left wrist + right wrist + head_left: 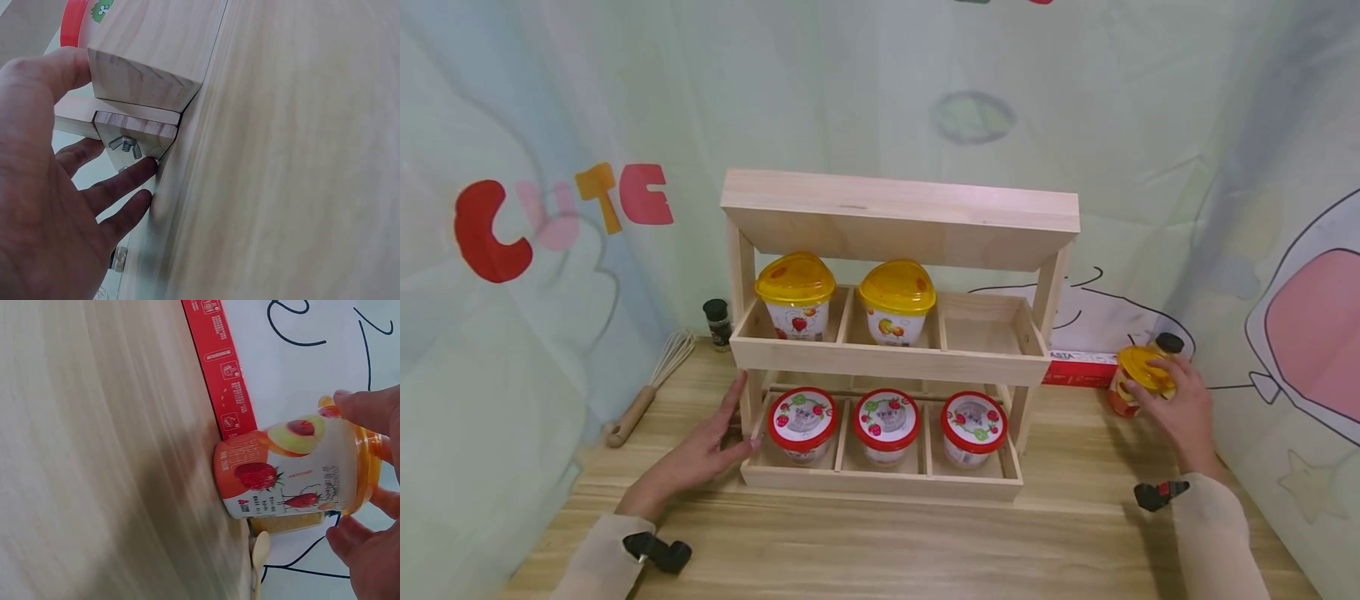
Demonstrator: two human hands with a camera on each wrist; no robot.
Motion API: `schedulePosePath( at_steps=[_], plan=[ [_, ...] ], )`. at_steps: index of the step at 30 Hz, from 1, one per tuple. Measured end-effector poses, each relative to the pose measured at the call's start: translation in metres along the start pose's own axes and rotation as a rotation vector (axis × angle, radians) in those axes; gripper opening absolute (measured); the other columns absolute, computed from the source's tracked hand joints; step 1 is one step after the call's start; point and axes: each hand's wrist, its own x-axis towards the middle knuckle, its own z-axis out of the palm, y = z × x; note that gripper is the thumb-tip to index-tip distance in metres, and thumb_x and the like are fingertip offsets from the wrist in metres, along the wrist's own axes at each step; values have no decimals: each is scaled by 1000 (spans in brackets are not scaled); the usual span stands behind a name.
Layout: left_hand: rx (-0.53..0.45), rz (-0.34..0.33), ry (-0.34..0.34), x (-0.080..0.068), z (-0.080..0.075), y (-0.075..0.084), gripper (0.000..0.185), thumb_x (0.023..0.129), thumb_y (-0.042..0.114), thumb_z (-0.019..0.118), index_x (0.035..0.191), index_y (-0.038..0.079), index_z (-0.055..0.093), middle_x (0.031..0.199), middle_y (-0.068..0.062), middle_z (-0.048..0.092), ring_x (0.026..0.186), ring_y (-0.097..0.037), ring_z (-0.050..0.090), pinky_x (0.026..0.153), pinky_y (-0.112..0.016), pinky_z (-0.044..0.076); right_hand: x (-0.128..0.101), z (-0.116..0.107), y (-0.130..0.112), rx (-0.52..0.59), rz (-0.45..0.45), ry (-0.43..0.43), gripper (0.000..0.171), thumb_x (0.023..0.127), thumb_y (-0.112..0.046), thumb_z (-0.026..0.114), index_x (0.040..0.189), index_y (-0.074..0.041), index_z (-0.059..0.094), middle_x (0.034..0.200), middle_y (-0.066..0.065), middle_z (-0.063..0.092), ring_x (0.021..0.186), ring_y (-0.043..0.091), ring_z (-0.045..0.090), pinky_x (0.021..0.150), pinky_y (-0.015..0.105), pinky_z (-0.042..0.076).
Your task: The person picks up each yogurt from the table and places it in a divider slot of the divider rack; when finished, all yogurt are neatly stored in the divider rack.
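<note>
At the rack's (895, 358) lower left corner the left hand (700, 454) lies flat on the table (880, 542), fingers spread against the post; the empty top-right compartment (981, 321) sits between the hands; far right, the right hand (1180, 408) curls over the upright yellow-lidded cup (1138, 379) by the red box (1078, 367)

Matt, pale raw wood rack (887, 358) on a smooth woodgrain table (880, 542); glossy plastic yellow-lidded cup (294, 465).

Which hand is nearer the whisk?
Left. The left hand rests against the wooden rack's left post, just right of the whisk; the right hand grips a yellow-lidded cup beyond the rack's far side.
</note>
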Motion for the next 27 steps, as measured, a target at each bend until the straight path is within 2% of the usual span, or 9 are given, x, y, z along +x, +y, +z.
schedulePosePath(
  at_steps=[7,13,17,23,27],
  plan=[
    [10,10,11,1,1,-2,112,99,15,75,172,21,-11,160,-41,43,129,-50,67,102,-59,58,-2,4,1,57,2,29,57,103,-28,72,148,5,57,176,28,24,161,55,22,125,76,28],
    [-4,10,8,0,2,-1,113,99,15,75,172,22,-12,160,-43,41,128,-54,66,100,-71,54,-2,8,2,77,-5,54,55,104,-26,71,147,5,57,176,25,25,161,53,24,120,72,38],
    [-14,-9,3,0,2,-2,113,100,16,74,172,23,-13,162,-43,38,130,-54,65,102,-72,53,-3,9,3,92,14,55,55,105,-26,70,148,4,57,178,22,24,163,51,23,121,71,38],
    [-8,25,9,0,1,0,114,98,13,76,172,21,-12,158,-44,43,127,-53,67,99,-67,56,-5,10,0,99,42,69,54,105,-25,70,149,3,57,178,20,23,164,48,23,122,69,38],
    [-8,22,6,0,0,0,114,99,14,75,172,21,-12,159,-44,42,126,-53,67,99,-66,57,-7,10,-1,104,45,91,54,104,-24,71,148,3,57,178,20,25,163,47,24,123,69,38]
  ],
)
